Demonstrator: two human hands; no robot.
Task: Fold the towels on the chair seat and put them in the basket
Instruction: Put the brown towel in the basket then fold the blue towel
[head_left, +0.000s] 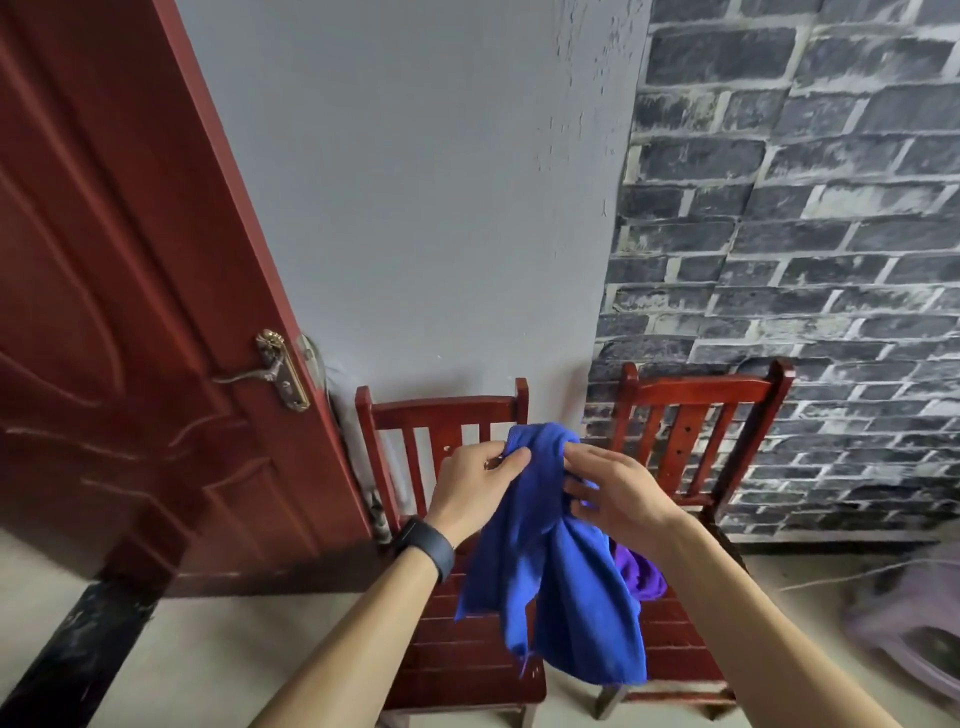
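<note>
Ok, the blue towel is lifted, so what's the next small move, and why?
Probably slide the right hand along the top edge to a corner and pull the blue towel open. It hangs bunched and twisted over the chair seat, the left hand pinching its top edge, so it looks unready to fold.

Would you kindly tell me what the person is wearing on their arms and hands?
No sleeves are in view: the left forearm and right forearm are uncovered. Neither the left hand nor the right hand wears a glove. A wide, dark band sits on the left wrist; the right wrist has nothing on it.
</note>
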